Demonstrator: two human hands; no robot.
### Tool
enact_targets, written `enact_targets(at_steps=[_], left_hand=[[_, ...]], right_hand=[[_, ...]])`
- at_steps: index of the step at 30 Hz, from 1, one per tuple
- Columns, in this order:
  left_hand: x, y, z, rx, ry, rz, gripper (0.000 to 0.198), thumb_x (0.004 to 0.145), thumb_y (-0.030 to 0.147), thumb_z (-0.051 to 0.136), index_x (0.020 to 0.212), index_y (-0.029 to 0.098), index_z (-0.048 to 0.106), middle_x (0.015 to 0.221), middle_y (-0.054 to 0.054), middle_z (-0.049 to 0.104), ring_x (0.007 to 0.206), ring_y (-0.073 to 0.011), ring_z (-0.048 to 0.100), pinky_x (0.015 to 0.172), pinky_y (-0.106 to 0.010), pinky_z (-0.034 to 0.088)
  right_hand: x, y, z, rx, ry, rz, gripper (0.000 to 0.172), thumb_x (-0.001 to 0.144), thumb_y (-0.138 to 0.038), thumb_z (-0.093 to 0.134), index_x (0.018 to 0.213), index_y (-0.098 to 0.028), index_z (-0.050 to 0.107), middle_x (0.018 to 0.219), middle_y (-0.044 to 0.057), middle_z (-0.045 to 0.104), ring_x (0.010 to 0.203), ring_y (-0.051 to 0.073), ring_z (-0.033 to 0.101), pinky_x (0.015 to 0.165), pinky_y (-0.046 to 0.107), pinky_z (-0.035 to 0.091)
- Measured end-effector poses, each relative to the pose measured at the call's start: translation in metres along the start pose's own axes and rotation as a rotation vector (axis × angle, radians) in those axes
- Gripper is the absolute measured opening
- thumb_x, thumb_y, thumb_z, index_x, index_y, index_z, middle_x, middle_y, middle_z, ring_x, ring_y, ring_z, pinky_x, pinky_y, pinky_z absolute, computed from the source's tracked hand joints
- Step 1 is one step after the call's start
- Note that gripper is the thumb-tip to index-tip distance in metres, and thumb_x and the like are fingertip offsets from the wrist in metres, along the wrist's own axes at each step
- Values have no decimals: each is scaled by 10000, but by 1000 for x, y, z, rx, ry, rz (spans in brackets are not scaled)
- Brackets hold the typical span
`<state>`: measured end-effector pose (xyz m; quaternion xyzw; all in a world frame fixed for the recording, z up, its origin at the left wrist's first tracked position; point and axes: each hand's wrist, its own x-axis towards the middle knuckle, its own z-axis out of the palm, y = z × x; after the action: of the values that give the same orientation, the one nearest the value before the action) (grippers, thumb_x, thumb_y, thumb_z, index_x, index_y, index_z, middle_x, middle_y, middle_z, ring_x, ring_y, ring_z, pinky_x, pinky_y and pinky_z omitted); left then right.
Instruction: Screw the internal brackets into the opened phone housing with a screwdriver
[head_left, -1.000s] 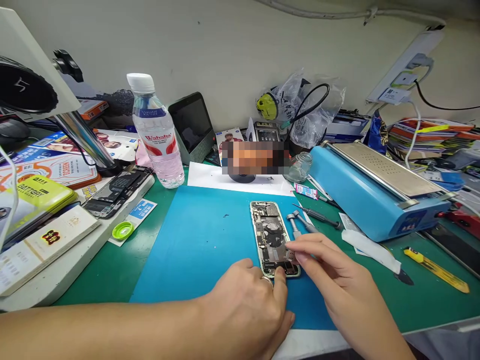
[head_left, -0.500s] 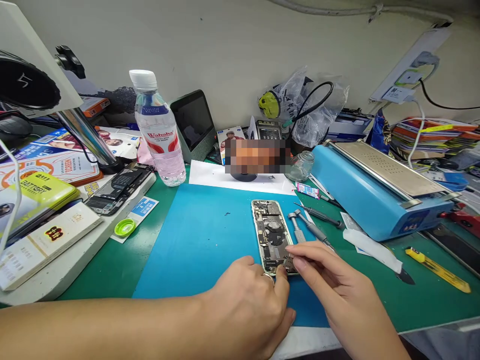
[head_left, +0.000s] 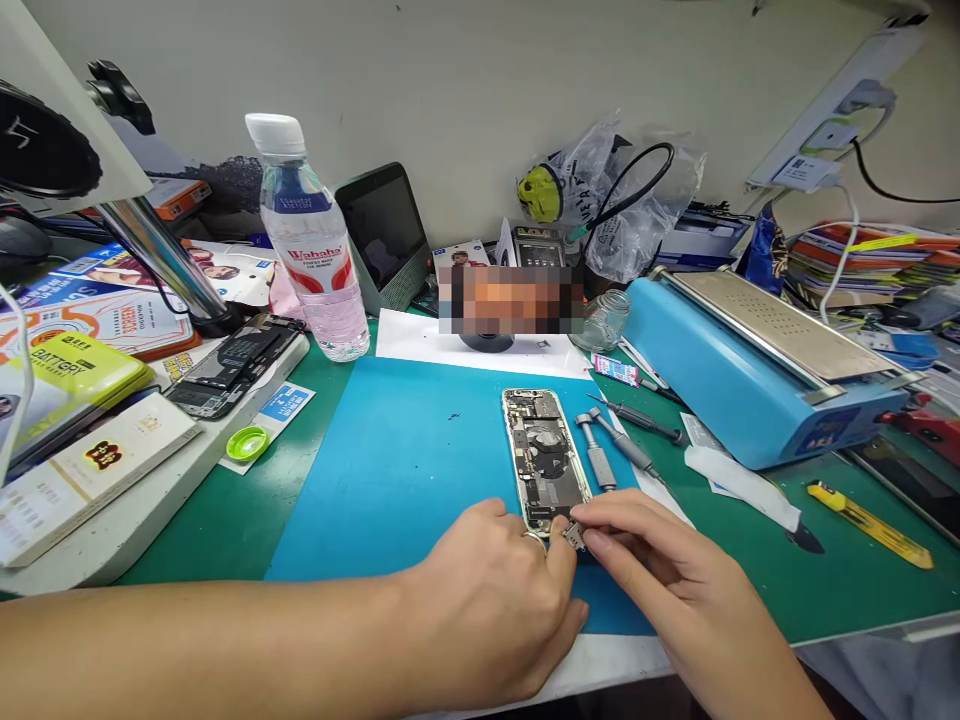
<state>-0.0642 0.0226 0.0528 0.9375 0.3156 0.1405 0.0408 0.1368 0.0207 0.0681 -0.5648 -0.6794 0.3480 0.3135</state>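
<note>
An opened phone (head_left: pixel 546 455), its circuit boards and flat parts exposed, lies face up on the blue mat (head_left: pixel 390 470). My left hand (head_left: pixel 502 600), with a ring on one finger, is curled at the phone's bottom end, its index fingertip bearing on that edge; its thumb is tucked close below. Between the thumb and index finger of my right hand (head_left: pixel 667 570) is a small silvery metal part (head_left: pixel 574 537), at the phone's lower right corner. The phone's bottom edge is partly hidden by my fingers.
Right of the phone lie several grey screwdrivers (head_left: pixel 598 458). Farther right are a blue heating plate machine (head_left: pixel 735 370), a white-wrapped blade (head_left: pixel 742 488) and a yellow cutter (head_left: pixel 870 525). A water bottle (head_left: pixel 315 260) and another opened phone (head_left: pixel 236 365) stand to the left.
The small metal part has shifted down and is now tilted past the phone's lower right corner, showing more of itself. My left hand stays at the phone; the whole view has moved slightly.
</note>
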Motion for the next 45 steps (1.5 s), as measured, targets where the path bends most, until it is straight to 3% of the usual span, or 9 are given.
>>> enact_targets(at_steps=[11, 20, 26, 33, 40, 45], left_hand=[[-1, 0, 2, -9, 6, -5, 223, 1043, 336, 435, 1009, 146, 547, 723, -21, 634, 558, -230, 623, 531, -393, 485], [-1, 0, 2, 16, -16, 13, 283, 1051, 337, 430, 1114, 93, 559, 744, -44, 657, 582, -241, 643, 547, -385, 489], [-3, 3, 7, 70, 34, 6, 497, 1052, 356, 457, 1337, -43, 536, 760, -86, 707, 614, -244, 660, 582, -376, 501], [-7, 10, 8, 161, 73, 14, 506, 1051, 343, 463, 1341, -57, 573, 790, -110, 717, 634, -243, 652, 584, -378, 479], [-9, 12, 6, 130, 111, 62, 492, 1058, 377, 437, 1284, -27, 602, 717, -67, 663, 582, -220, 604, 531, -366, 404], [-8, 12, 6, 84, 227, 93, 314, 1014, 355, 518, 979, 83, 670, 649, -20, 588, 518, -191, 525, 484, -363, 347]], right_hand=[[2, 3, -9, -68, -75, -73, 206, 940, -463, 680, 1009, -334, 826, 1051, 61, 747, 953, 225, 735, 864, 312, 627], [9, 2, -17, -135, -175, -105, 219, 956, -453, 658, 1042, -329, 816, 1045, 64, 767, 969, 243, 732, 867, 346, 627], [16, 3, -19, -142, -102, -127, 210, 938, -471, 679, 1014, -339, 825, 999, 45, 780, 933, 233, 746, 835, 325, 623], [33, -7, -3, -198, -48, -212, 207, 993, -390, 613, 1057, -302, 789, 1047, 45, 763, 971, 225, 724, 869, 340, 587], [44, -14, 9, -237, -145, -180, 185, 997, -314, 593, 1031, -279, 772, 1045, 38, 768, 992, 231, 713, 932, 389, 565], [44, -18, 10, -309, -188, -184, 153, 984, -264, 619, 1037, -271, 762, 1064, 22, 768, 1022, 227, 707, 1099, 474, 481]])
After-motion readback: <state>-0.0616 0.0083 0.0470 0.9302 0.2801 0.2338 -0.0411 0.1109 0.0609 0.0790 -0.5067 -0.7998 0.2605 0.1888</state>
